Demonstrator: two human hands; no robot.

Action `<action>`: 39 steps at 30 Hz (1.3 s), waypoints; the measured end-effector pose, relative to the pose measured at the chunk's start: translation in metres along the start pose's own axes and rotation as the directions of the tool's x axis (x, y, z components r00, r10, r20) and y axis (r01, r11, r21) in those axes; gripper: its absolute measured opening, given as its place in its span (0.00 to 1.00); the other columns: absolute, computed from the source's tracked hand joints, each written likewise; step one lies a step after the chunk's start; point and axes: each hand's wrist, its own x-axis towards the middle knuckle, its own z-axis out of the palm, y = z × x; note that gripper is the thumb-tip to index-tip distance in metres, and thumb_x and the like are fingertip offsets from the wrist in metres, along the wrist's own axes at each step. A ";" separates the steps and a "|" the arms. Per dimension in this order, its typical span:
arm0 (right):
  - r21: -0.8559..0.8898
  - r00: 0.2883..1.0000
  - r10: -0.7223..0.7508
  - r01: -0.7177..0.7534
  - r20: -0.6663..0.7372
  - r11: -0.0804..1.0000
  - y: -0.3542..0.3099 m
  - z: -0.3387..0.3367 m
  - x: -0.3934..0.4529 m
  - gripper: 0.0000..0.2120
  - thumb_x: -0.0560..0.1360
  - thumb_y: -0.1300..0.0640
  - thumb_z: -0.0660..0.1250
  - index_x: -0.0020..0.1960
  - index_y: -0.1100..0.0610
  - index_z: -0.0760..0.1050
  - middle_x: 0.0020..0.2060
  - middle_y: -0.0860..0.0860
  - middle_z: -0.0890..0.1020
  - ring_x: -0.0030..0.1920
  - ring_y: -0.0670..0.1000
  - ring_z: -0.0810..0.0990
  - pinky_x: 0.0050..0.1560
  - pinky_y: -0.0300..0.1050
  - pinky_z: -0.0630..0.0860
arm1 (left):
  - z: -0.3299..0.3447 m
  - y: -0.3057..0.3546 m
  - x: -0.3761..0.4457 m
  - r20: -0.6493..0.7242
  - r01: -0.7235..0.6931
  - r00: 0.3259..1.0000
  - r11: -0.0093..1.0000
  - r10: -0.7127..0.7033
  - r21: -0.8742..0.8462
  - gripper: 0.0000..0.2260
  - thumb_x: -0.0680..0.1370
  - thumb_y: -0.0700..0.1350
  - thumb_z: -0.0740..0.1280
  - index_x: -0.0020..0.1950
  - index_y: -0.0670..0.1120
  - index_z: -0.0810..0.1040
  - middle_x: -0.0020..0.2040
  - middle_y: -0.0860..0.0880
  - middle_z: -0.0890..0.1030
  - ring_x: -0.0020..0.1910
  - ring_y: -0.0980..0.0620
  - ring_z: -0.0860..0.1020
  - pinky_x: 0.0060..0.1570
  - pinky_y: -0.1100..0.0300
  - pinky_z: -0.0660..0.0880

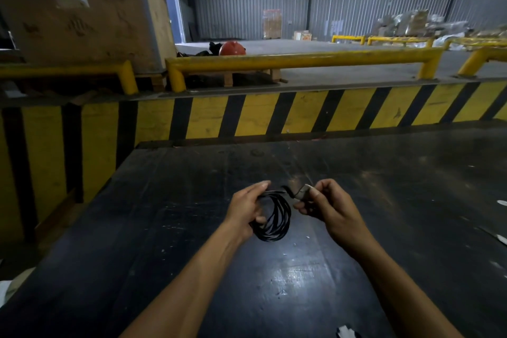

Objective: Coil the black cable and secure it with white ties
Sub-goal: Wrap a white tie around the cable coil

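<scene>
Holding the black cable (274, 217) in a round coil above the middle of the dark desk (384, 200), the left hand (245, 207) has its grip closed around the coil's left side. Right hand (326, 206): grip pinching a small grey-white piece (301, 191) at the coil's top, likely a tie or cable end; cannot tell which. White scraps (347, 332) lie at the desk's near edge. Beyond the far edge: striped barrier (301, 112), orange helmet (231, 48). No containers on the desk.
</scene>
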 end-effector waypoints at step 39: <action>-0.657 0.904 -0.374 0.155 -0.207 0.737 0.028 0.029 0.001 0.05 0.73 0.64 0.69 0.40 0.58 0.75 0.37 0.49 0.76 0.36 0.46 0.75 0.36 0.31 0.70 | 0.037 0.001 -0.015 -0.129 -0.263 0.950 0.950 0.285 0.169 0.07 0.74 0.45 0.69 0.38 0.46 0.83 0.32 0.52 0.82 0.28 0.59 0.77 0.22 0.66 0.69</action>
